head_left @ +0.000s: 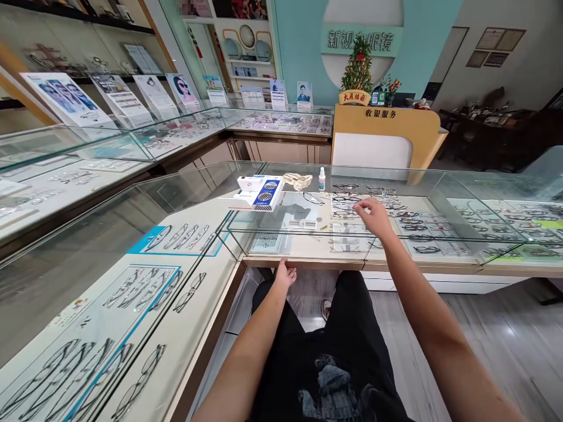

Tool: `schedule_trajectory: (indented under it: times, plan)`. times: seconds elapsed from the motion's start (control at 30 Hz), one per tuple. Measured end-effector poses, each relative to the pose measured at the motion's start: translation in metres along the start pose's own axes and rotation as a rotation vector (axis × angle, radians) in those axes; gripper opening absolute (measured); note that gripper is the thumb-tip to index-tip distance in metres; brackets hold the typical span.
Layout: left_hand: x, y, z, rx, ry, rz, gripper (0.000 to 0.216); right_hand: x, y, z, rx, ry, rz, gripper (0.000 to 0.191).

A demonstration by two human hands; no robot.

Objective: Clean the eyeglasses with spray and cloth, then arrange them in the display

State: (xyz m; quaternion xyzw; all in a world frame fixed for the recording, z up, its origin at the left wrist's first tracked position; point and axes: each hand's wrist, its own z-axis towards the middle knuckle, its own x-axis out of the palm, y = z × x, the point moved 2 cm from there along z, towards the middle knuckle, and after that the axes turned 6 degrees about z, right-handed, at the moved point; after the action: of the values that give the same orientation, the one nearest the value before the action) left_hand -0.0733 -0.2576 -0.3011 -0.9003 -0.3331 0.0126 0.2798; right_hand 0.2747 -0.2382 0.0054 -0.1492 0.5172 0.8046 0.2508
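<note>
My right hand [375,218] is over the glass-topped display case, thumb and fingertips brought together. Anything between them is too small to make out. Below and around it, rows of eyeglasses [345,198] lie inside the case. My left hand [285,274] rests by the case's front edge [303,262], palm turned up and fingers loosely bent with nothing in them. On the glass top stand a small white bottle [322,179], a crumpled beige cloth [298,181] and a blue-and-white box [266,194]. One pair of eyeglasses [313,199] sits apart from the rows, left of my right hand.
To the left runs another glass case with eyeglasses [190,292] on a blue-edged tray [206,253]. Farther back, upright cards [182,91] line a glass counter. A wooden cashier desk [387,120] with a potted plant [357,67] stands beyond the case.
</note>
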Motion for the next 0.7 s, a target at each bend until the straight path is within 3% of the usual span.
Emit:
schedule_trajectory:
  times: [0.17,0.4,0.5,0.7]
  plan:
    - [0.001,0.002,0.002,0.018,-0.009,0.058,0.039,-0.001,0.003,-0.023,0.010,-0.005,0.042,0.034]
    - [-0.008,0.010,-0.001,0.058,-0.021,0.134,0.042,0.010,0.008,0.010,0.014,0.005,-0.038,0.028]
    - [-0.022,0.020,-0.007,0.069,-0.018,0.128,0.040,0.031,0.016,0.038,0.019,0.112,-0.155,0.029]
    - [-0.061,0.046,-0.030,0.093,0.013,0.053,0.040,0.100,0.031,0.106,0.075,0.386,-0.325,0.038]
